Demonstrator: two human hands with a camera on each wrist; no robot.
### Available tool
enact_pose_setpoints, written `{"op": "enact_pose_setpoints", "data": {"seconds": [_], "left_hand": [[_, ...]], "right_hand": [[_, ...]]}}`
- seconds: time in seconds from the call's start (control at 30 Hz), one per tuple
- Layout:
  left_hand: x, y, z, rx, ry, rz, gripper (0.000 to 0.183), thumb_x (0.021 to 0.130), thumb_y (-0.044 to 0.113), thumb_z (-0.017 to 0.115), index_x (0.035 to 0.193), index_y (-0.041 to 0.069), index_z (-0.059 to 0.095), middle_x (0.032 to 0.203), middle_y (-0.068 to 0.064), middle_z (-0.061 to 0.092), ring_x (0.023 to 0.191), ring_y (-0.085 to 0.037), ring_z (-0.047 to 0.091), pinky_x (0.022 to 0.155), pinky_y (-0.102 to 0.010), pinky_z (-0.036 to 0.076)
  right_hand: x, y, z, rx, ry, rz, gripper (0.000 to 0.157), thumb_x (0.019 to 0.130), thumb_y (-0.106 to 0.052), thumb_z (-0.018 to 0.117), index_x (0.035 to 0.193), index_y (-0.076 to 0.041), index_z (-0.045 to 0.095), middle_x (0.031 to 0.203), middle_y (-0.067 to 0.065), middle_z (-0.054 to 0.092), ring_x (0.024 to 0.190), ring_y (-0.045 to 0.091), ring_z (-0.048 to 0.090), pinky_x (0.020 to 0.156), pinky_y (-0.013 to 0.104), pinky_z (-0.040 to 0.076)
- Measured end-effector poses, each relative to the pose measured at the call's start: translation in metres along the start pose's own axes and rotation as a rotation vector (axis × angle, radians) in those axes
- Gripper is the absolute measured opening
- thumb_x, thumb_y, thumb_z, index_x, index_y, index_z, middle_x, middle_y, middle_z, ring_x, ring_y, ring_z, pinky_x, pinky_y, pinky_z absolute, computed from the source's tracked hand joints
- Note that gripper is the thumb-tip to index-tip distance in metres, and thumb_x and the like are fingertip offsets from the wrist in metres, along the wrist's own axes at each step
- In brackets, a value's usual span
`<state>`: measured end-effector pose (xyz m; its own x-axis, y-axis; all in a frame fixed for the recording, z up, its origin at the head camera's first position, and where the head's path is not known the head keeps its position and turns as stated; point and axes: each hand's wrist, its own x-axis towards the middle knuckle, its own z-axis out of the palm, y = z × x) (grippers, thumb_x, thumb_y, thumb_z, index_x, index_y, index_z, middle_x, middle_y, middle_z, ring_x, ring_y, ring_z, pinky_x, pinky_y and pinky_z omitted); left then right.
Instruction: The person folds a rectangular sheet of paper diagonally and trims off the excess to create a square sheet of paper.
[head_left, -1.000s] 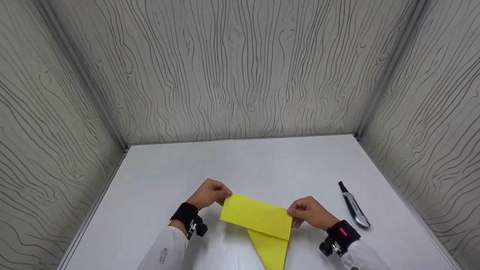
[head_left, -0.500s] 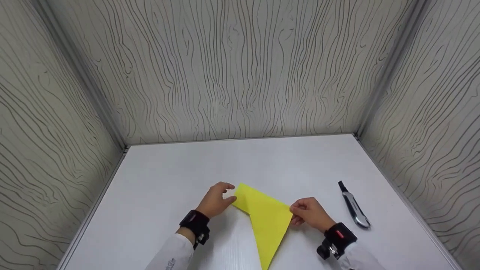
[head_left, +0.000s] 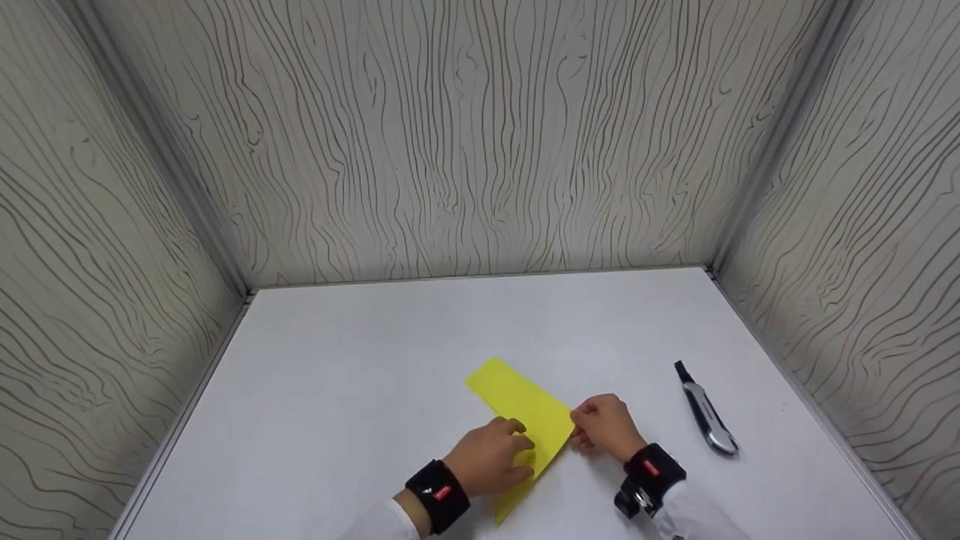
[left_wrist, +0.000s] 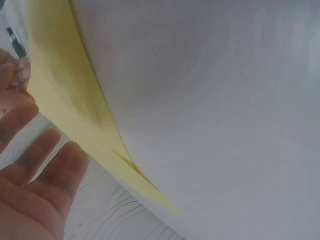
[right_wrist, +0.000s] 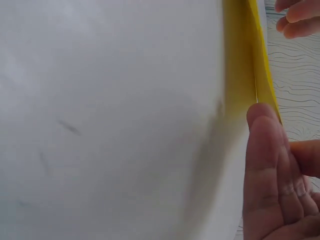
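A folded sheet of yellow paper [head_left: 541, 414] slants across the front middle of the table, its narrow tip toward the person. My right hand [head_left: 606, 426] pinches the paper's right corner between thumb and fingers; in the right wrist view the right hand [right_wrist: 270, 170] is at the end of the yellow edge [right_wrist: 245, 65]. Over the lower part of the paper is my left hand [head_left: 491, 456], its fingers spread and pinching nothing. The left wrist view has the left hand's fingers [left_wrist: 62, 165] beside the paper's long edge, with folded layers [left_wrist: 127, 162] parting slightly near the tip.
A utility knife [head_left: 706, 416] with a black and silver handle lies on the white table [head_left: 360, 352], right of the right hand. Wood-grain panels [head_left: 480, 135] enclose the table at the back and both sides.
The left hand has released the paper's upper left corner and come down and right over its lower part. The paper's left part has folded over and the sheet has turned. The right hand stays at its corner.
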<state>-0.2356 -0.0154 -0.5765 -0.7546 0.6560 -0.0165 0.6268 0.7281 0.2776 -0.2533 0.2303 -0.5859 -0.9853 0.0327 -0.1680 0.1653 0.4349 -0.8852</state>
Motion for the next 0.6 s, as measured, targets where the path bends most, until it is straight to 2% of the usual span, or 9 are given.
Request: {"op": "enact_pose_setpoints", "data": {"seconds": [0.13, 0.33, 0.47, 0.6], "left_hand": [[-0.002, 0.004, 0.008, 0.099, -0.036, 0.084, 0.021, 0.100, 0.035, 0.078, 0.120, 0.030, 0.083, 0.131, 0.004, 0.073, 0.116, -0.015, 0.067, 0.095, -0.031, 0.061], [-0.005, 0.005, 0.014, 0.186, -0.058, 0.161, 0.012, 0.103, 0.026, 0.074, 0.108, 0.027, 0.085, 0.111, 0.007, 0.072, 0.094, -0.009, 0.060, 0.081, -0.023, 0.054], [-0.003, 0.007, 0.015, 0.176, -0.080, 0.117, 0.010, 0.102, 0.025, 0.075, 0.101, 0.024, 0.085, 0.096, 0.008, 0.066, 0.083, -0.007, 0.051, 0.075, -0.022, 0.050], [0.000, 0.009, 0.015, 0.169, -0.116, 0.047, 0.011, 0.102, 0.028, 0.076, 0.103, 0.023, 0.086, 0.091, 0.008, 0.065, 0.080, -0.007, 0.049, 0.076, -0.023, 0.050]], "right_hand": [[-0.001, 0.000, 0.003, -0.060, -0.005, 0.038, 0.019, 0.100, -0.001, 0.063, 0.083, 0.003, 0.071, 0.066, 0.008, 0.070, 0.055, 0.016, 0.068, 0.053, 0.027, 0.058], [-0.001, 0.002, 0.006, -0.168, 0.021, 0.058, 0.024, 0.097, -0.002, 0.062, 0.074, -0.002, 0.068, 0.061, 0.007, 0.068, 0.050, 0.016, 0.064, 0.049, 0.024, 0.051], [-0.001, 0.004, 0.007, -0.253, 0.029, 0.043, 0.025, 0.094, -0.003, 0.063, 0.070, -0.005, 0.066, 0.056, 0.004, 0.064, 0.047, 0.014, 0.058, 0.046, 0.023, 0.046], [-0.001, 0.006, 0.006, -0.311, 0.018, 0.040, 0.026, 0.094, -0.006, 0.068, 0.069, -0.007, 0.063, 0.052, 0.001, 0.059, 0.045, 0.012, 0.052, 0.044, 0.022, 0.041]]}}
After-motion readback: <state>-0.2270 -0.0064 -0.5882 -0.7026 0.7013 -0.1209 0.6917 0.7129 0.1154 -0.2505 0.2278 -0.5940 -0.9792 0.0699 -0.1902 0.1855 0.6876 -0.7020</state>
